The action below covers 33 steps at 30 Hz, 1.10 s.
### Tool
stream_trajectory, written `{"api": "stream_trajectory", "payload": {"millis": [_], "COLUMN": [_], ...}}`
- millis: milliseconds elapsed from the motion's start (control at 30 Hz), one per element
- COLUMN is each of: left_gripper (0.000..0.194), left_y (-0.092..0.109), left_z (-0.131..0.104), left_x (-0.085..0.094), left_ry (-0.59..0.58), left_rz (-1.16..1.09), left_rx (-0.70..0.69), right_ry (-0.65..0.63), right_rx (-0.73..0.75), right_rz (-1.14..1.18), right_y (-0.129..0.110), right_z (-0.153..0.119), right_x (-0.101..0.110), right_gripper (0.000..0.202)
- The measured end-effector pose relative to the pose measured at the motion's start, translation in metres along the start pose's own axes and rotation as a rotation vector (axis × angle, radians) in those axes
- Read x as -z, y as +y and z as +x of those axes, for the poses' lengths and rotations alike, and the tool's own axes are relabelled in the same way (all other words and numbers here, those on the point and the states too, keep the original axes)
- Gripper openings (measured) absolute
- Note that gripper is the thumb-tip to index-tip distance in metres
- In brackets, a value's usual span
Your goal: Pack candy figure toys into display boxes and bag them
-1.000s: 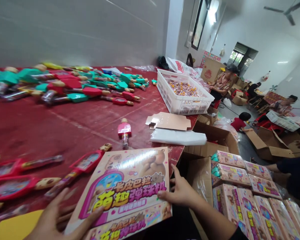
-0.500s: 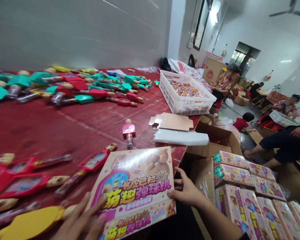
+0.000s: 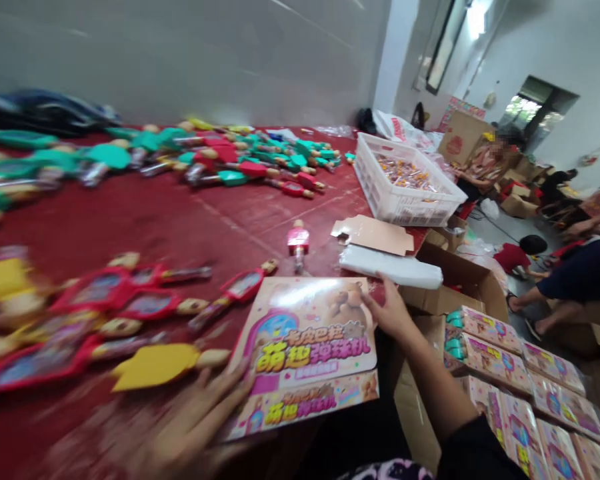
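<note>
A printed pinkish display box (image 3: 315, 340) with bears and large lettering lies at the front edge of the red table (image 3: 180, 233). My left hand (image 3: 205, 407), blurred, rests on its lower left side with the fingers spread. At its upper right side, my right hand (image 3: 390, 307) grips the edge, thumb toward the top face. Left of the box lie a yellow paddle-shaped toy (image 3: 157, 365) and several red-framed ones, such as one (image 3: 245, 285) near its top left corner. A small red toy (image 3: 298, 241) lies just beyond the box.
Many green and red toys (image 3: 110, 155) lie along the wall. A white crate (image 3: 410, 210) of small wrapped items stands behind flattened cardboard (image 3: 375, 235) and plastic bags (image 3: 390, 265). Cartons with packed boxes (image 3: 500, 360) stand at right; other people are beyond.
The view has swung left, so the scene shifts right. My right hand has moved up along the box's right side to its upper corner. My left hand stays at the lower left.
</note>
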<state>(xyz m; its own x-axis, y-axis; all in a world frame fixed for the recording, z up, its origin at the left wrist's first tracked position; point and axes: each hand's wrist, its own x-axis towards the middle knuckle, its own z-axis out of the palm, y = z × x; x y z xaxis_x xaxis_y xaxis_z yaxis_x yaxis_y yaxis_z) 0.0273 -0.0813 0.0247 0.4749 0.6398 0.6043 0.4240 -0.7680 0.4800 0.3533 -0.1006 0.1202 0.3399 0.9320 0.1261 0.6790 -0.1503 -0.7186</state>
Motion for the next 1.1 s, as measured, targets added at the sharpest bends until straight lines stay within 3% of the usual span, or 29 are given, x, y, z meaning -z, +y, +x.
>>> {"api": "stream_trajectory", "payload": {"millis": [67,167,267,333,400,467,533,633,700,767,1000,1100], "left_gripper": [0.057,0.039,0.027,0.035,0.037,0.024,0.054,0.103,0.121,0.126,0.122,0.102], "left_y": [0.014,0.033,0.051,0.061,0.066,0.064,0.058,0.053,0.058,0.067,0.079,0.075], "left_z": [0.002,-0.001,-0.008,-0.007,0.006,0.028,0.053,0.08,0.086,0.084,0.079,0.076], "left_x": [0.005,0.019,0.048,0.072,0.093,0.102,0.094,0.061,0.038,0.024,0.019,0.023], "left_ry": [0.016,0.021,0.022,0.06,0.133,0.178,-0.004,-0.436,-0.703,-0.862,-0.915,-0.903], "left_rz": [0.018,0.098,0.161,0.167,0.174,0.19,0.169,0.188,0.188,0.17,0.188,0.113], "left_rx": [-0.051,-0.042,-0.032,-0.01,0.062,0.154,0.178,0.18,0.173,0.148,0.181,0.147], "right_ry": [-0.06,-0.22,-0.345,-0.376,-0.389,-0.397,-0.39,-0.359,-0.34,-0.329,-0.282,-0.258], "right_rx": [0.116,0.228,0.308,0.367,0.422,0.444,0.437,0.43,0.433,0.43,0.462,0.469], "right_rz": [-0.212,-0.276,-0.357,-0.446,-0.514,-0.538,-0.542,-0.52,-0.518,-0.532,-0.617,-0.626], "right_y": [-0.014,-0.035,-0.047,-0.051,-0.056,-0.061,-0.065,-0.066,-0.065,-0.065,-0.07,-0.069], "right_z": [0.033,0.055,0.043,0.026,0.012,0.004,0.001,0.002,0.003,0.003,0.001,-0.003], "right_x": [-0.011,-0.037,-0.057,-0.064,-0.067,-0.068,-0.07,-0.071,-0.071,-0.071,-0.07,-0.069], "right_gripper": [0.06,0.051,0.054,0.06,0.062,0.059,0.053,0.044,0.04,0.038,0.038,0.037]}}
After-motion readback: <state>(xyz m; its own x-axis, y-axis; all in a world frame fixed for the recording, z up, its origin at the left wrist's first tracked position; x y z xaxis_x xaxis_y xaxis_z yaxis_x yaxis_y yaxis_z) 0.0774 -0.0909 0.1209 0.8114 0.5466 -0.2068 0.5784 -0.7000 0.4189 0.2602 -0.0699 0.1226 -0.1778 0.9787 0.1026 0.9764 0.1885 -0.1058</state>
